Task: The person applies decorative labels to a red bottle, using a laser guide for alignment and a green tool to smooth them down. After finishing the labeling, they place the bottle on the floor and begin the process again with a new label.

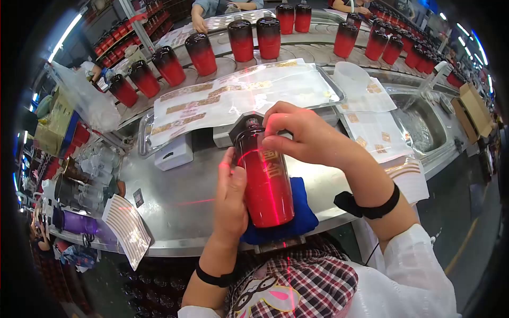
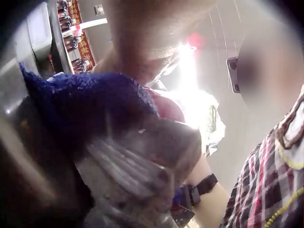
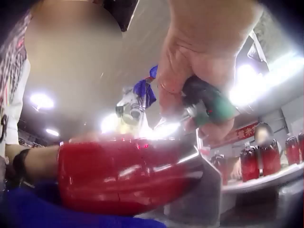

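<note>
A red bottle with a black shoulder [image 1: 268, 199] and gold characters lies tilted on a folded blue cloth [image 1: 305, 204], its neck end at a dark angular holder [image 1: 236, 127]. My left hand [image 1: 230, 199] rests along the bottle's left side, thumb and index finger extended. At the bottle's upper end is my right hand [image 1: 305, 132], its fingers bent close over the gold lettering. In the right wrist view, this hand's curled fingers hold a small dark piece with a green end [image 3: 221, 110]; its kind is unclear. Red laser lines cross the bottle.
Behind the bottle stands a metal tray [image 1: 339, 98] bearing decal sheets [image 1: 238, 95]. Several similar bottles [image 1: 200, 53] line the conveyor beyond. A sink [image 1: 429, 124] is at the right, a striped sheet [image 1: 127, 225] at the front left. Another person's hand [image 1: 199, 24] is across the line.
</note>
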`<state>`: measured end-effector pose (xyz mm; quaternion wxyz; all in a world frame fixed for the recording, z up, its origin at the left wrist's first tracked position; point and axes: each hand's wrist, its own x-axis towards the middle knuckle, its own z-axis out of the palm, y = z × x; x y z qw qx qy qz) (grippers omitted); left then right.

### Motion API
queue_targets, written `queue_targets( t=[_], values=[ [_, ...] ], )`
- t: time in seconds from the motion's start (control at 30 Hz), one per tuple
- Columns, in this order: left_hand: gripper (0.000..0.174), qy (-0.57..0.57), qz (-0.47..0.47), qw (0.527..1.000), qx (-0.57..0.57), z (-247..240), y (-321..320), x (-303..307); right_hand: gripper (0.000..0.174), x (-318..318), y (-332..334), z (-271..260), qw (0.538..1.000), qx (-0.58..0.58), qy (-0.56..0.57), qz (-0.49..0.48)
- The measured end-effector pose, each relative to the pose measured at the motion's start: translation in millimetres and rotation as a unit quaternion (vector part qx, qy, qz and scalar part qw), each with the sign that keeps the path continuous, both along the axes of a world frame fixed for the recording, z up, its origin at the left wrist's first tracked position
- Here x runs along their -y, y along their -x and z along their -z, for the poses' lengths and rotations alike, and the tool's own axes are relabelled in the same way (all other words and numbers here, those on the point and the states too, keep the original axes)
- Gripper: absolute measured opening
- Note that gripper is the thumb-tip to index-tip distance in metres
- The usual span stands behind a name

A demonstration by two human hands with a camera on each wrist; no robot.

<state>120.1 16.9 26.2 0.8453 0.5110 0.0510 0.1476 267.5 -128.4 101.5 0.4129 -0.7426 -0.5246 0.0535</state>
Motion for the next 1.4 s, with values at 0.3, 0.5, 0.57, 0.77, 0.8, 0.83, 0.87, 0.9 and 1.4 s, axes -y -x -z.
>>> queue_targets(
  t=[0.3,0.5,0.57,0.77,0.8,0.83,0.87,0.9,1.4],
  values=[
    [0.089,-0.337,-0.082,0.937,-0.036,1.4,-9.7,3.6,0.018,-13.5,3.4,19.5,0.997,-0.005,-0.065,0.031],
    [0.084,-0.16,-0.017,0.986,-0.032,-5.0,-5.0,2.3,0.02,-13.5,5.4,21.0,0.997,0.018,-0.061,0.04],
    [0.083,-0.154,-0.008,0.988,-0.022,-2.5,-4.8,-0.4,0.02,-15.6,4.9,24.0,0.996,0.031,-0.066,0.045],
    [0.083,-0.111,0.008,0.994,-0.012,-0.9,-4.6,-1.5,0.02,-19.3,6.8,24.6,0.995,0.021,-0.076,0.057],
    [0.082,-0.079,0.009,0.997,-0.006,-1.9,-4.7,-0.9,0.021,-19.3,7.1,24.2,0.995,0.018,-0.073,0.06],
    [0.082,-0.047,0.009,0.999,-0.001,-4.1,-4.7,0.1,0.021,-19.5,7.6,23.4,0.995,0.016,-0.07,0.062],
    [0.082,-0.016,0.009,1.0,0.005,-5.2,-4.9,0.5,0.021,-19.6,7.8,22.7,0.996,0.013,-0.068,0.064],
    [0.082,-0.022,0.011,1.0,0.007,-4.9,-5.0,0.4,0.021,-19.4,7.9,22.5,0.996,0.011,-0.064,0.065],
    [0.081,-0.122,0.007,0.992,-0.011,-1.8,-6.5,-0.6,0.021,-21.1,7.4,25.1,0.995,0.016,-0.066,0.069]
  ],
)
